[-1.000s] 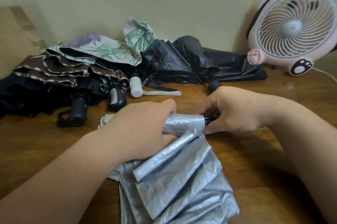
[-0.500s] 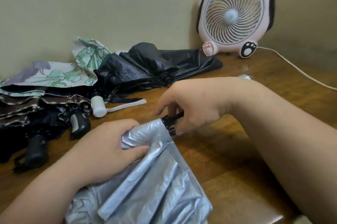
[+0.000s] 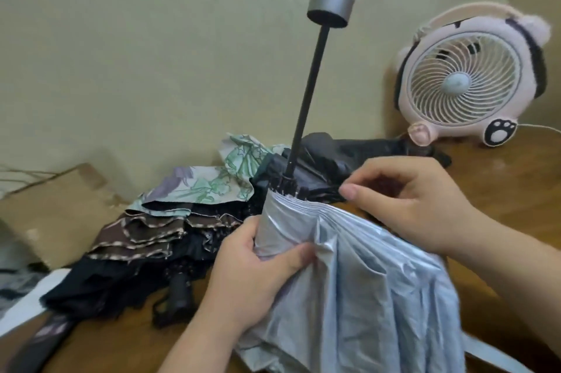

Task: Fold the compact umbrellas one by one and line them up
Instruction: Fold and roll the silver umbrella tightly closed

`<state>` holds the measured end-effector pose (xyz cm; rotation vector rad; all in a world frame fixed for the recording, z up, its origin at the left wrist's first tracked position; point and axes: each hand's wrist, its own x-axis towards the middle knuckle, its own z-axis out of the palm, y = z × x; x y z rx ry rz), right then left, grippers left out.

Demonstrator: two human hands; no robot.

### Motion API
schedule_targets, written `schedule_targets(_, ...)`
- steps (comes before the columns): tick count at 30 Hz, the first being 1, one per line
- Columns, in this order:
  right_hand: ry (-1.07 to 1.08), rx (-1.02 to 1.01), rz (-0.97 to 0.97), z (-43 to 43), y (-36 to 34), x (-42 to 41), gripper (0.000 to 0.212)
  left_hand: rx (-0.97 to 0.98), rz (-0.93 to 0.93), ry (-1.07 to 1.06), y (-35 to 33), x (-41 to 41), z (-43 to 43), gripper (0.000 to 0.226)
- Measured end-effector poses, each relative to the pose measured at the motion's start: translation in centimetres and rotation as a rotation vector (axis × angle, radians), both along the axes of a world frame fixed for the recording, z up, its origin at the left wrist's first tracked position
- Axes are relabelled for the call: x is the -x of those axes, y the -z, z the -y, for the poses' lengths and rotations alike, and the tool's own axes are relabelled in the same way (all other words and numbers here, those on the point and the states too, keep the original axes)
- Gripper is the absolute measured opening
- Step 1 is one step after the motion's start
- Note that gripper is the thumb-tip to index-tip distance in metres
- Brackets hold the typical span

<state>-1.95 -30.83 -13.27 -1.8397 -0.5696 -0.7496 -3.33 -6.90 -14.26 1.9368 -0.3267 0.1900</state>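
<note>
I hold a silver compact umbrella [image 3: 364,281] upright above the wooden table [image 3: 501,178]. Its black shaft [image 3: 309,87] is extended, with the grey handle [image 3: 331,5] and wrist loop on top. My left hand [image 3: 252,275] grips the gathered canopy just below the rib tips. My right hand [image 3: 416,205] has curled fingers and pinches the canopy's upper edge on the right. The loose silver fabric hangs down toward me. Behind lie other unfolded umbrellas: a floral one [image 3: 206,184], a brown frilled one [image 3: 142,233] and a black one [image 3: 349,154].
A pink panda-style desk fan [image 3: 461,84] stands at the back right, its cord [image 3: 540,128] trailing right. A brown paper bag [image 3: 60,205] leans at the left by the wall. A black umbrella handle [image 3: 180,290] pokes out of the pile near my left wrist.
The silver umbrella went from lying on the table to standing upright with its shaft pulled out. My right hand left the handle end and now pinches the canopy edge.
</note>
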Motion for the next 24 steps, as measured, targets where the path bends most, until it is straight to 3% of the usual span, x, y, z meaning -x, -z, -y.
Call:
schedule_targets(3, -0.321, -0.16, -0.284, -0.1, -1.6, 0.2, 0.035, 0.092, -0.02, 0.12, 0.1, 0.3, 0.1, 0.056)
schedule_targets(6, -0.6, -0.073, -0.396, -1.6, -4.6, 0.7, 0.04, 0.24, -0.051, 0.257, 0.1, 0.9, 0.2, 0.061)
schedule_targets(9, -0.595, 0.159, -0.362, -4.6, -7.8, 0.9, 0.04, 0.427, -0.075, 0.293, 0.2, 1.1, -0.3, 0.054)
schedule_targets(13, -0.455, 0.265, -0.399, -7.5, -10.4, 0.0, 0.066, 0.494, -0.05, 0.325, -0.1, 1.8, -1.3, 0.039)
schedule_targets(15, -0.446, 0.307, -0.419, -8.3, -10.2, -0.4, 0.064, 0.508, -0.038, 0.353, -0.3, 1.9, -2.0, 0.033)
schedule_targets(19, -0.554, 0.204, -0.376, -9.5, -8.8, -1.1, 0.058, 0.551, -0.041, 0.358, -0.1, 1.3, -3.3, 0.047)
schedule_targets(24, -0.705, 0.127, -0.347, -9.7, -8.5, -1.3, 0.053, 0.52, -0.086, 0.465, 0.2, 1.3, -3.4, 0.044)
